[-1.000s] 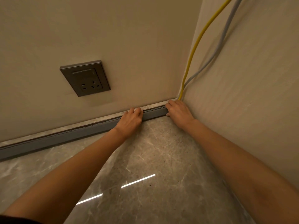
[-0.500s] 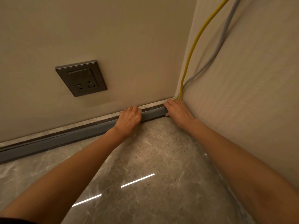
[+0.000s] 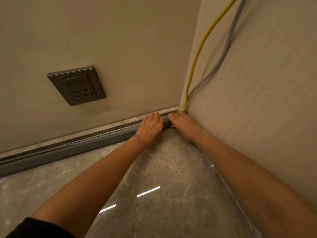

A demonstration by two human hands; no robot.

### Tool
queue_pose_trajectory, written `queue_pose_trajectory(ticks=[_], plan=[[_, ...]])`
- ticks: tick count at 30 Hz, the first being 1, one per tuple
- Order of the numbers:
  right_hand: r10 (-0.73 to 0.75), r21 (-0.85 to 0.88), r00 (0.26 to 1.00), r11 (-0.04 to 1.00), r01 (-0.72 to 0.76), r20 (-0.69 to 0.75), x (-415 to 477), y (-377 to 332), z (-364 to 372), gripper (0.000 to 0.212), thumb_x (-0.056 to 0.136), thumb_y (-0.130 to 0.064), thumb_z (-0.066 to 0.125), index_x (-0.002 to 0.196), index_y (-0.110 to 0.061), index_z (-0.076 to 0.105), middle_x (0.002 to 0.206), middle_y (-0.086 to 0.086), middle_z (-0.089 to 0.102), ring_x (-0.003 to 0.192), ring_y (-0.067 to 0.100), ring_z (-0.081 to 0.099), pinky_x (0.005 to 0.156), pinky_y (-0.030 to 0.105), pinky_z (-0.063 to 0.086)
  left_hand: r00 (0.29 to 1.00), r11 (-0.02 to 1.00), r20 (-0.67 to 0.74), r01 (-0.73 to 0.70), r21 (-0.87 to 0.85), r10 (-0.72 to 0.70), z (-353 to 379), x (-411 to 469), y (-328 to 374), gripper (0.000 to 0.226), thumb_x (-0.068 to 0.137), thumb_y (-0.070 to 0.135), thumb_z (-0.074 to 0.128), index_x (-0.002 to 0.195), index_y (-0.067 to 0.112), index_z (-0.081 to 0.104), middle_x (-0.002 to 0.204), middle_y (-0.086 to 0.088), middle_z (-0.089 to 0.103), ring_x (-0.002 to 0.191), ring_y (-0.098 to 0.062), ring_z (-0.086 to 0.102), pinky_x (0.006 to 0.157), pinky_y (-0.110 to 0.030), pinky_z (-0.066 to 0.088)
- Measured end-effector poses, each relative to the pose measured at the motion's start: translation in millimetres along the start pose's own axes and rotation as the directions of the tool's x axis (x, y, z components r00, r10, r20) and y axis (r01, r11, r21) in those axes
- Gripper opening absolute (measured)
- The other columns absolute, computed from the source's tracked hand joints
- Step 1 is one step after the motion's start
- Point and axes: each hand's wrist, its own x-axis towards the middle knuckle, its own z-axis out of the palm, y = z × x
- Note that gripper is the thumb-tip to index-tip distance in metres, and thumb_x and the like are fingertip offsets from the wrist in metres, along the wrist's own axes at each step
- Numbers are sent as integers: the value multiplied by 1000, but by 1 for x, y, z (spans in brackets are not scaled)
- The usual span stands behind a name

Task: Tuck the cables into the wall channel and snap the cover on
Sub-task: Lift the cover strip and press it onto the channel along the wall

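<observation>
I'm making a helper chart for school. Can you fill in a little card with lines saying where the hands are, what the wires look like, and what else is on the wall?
left hand: on the grey wall channel, near the corner
right hand: on the channel's corner end
yellow cable: runs down the corner to the channel
grey cable: hangs beside the yellow one
wall socket: grey, above the channel, nothing plugged in
floor: shiny marble tile
</observation>
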Motion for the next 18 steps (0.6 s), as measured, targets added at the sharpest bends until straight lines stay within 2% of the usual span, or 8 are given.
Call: queue_pose_trajectory(ticks=[1,3,7,10,15,18], plan=[[10,9,1000,1000,-10,7,1,1,0,27,90,-4,52,116,2,52,122,23,59,117,37,51,102,44,38,1000,1000,20,1,-13,-1,2,2,2,18,85,1,56,103,-2,57,105,-21,62,96,-34,58,82,-39,48],[31,35,999,999,-32,28,2,3,-2,31,90,-9,55,119,0,49,127,18,56,121,32,48,102,39,37,1000,1000,19,13,-2,-13,6,5,3,23,94,2,43,116,-3,47,120,-21,52,110,-36,50,92,-40,41],[51,90,996,994,-57,70,3,7,-8,38,89,-15,60,124,-2,49,131,15,54,124,28,44,105,35,36,999,999,26,26,-22,-25,5,7,8,27,94,6,44,120,-1,44,124,-20,51,112,-34,49,92,-38,42],[48,83,993,995,-57,112,7,10,-11,35,89,-21,60,118,-2,57,126,16,57,123,27,44,103,33,34,998,997,24,51,-56,-50,5,6,7,28,94,11,46,120,0,45,125,-19,51,113,-33,49,93,-38,41],[61,71,993,995,-69,101,7,9,-11,36,89,-23,59,119,-3,59,125,15,58,122,28,46,102,35,36,985,948,-13,159,-277,-169,2,6,2,39,90,25,56,119,1,47,123,-18,53,114,-33,48,92,-39,41],[60,76,995,995,-65,75,5,7,-10,36,90,-22,58,120,-2,57,127,15,57,122,27,45,103,33,34,988,957,51,156,-244,-148,1,8,2,37,91,27,54,117,1,54,122,-19,56,113,-34,52,90,-41,43]])
